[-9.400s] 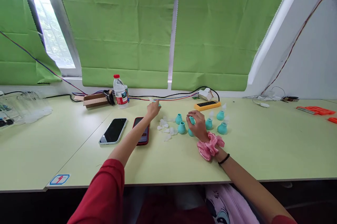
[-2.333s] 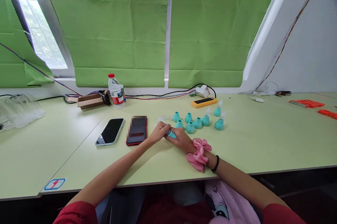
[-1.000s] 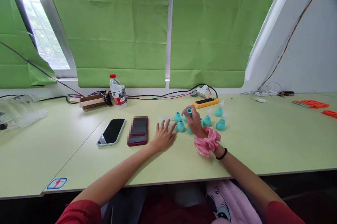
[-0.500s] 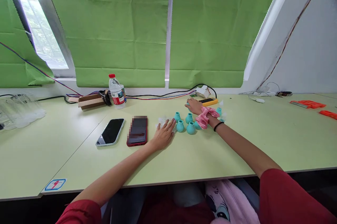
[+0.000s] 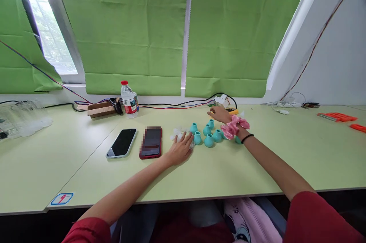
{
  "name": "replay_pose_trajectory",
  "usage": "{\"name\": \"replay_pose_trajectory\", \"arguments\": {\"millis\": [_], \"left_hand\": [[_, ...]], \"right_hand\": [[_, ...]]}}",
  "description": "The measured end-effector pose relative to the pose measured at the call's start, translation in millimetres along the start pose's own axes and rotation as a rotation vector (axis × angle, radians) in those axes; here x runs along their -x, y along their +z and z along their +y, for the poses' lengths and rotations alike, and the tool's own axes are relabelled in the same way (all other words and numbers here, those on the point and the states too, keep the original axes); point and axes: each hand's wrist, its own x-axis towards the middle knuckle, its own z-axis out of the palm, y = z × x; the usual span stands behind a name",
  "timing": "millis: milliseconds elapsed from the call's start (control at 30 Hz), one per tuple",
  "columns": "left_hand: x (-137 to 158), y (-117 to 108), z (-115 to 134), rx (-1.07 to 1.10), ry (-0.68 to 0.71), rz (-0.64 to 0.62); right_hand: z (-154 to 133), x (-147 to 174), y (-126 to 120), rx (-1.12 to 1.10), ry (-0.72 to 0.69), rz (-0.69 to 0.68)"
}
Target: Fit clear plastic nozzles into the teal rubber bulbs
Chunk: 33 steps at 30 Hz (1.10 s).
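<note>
Pale green table (image 5: 257, 167) under green blinds (image 5: 137, 37): two phones (image 5: 137, 142), water bottle (image 5: 129, 99), cardboard box (image 5: 100, 109), cables along the sill. Our left hand (image 5: 180, 149) lies flat, fingers spread, on white plastic bits (image 5: 176, 133) beside small teal bulbs (image 5: 208, 135), upright mid-table. Our right hand (image 5: 219, 113), loosely open, reaches past them, nothing gripped; pink scrunchie (image 5: 235, 127) hides some.

No text is legible; the table sticker (image 5: 62, 198) bears a red symbol.
</note>
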Motion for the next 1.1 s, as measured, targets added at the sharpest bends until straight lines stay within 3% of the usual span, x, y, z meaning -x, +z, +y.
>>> {"name": "replay_pose_trajectory", "arguments": {"millis": [100,233,300,400,500,567,667,733,867,933,1000,1100], "left_hand": [[0,1,0,0.036,0.025,-0.010],[0,3,0,0.058,0.026,-0.016],[0,3,0,0.050,0.010,-0.013],[0,4,0,0.045,-0.007,-0.015],[-1,7,0,0.053,-0.023,-0.013],[-1,9,-1,0.062,-0.049,-0.006],[-2,11,-1,0.090,-0.092,0.000],[-2,10,0,0.132,-0.116,-0.001],[-3,5,-1,0.262,-0.178,0.026],[-4,1,-2,0.322,-0.177,0.091],[-5,-4,-3,0.394,-0.142,0.186],[-7,-10,-5,0.547,-0.148,0.345]], "right_hand": [[13,1,-21,0.041,-0.015,0.003],[32,32,-49,0.066,0.007,0.344],[40,57,-51,0.070,0.071,0.487],[53,93,-35,0.093,0.150,0.552],[68,114,-10,0.098,0.283,0.453],[79,119,2,0.031,0.422,0.279],[93,119,7,-0.028,0.536,0.036],[94,117,3,-0.043,0.539,0.021],[60,111,-14,-0.180,0.497,0.381],[25,110,-22,-0.331,0.361,0.420],[-16,112,-25,-0.469,0.190,0.253],[-75,118,-18,-0.535,-0.204,-0.293]]}}
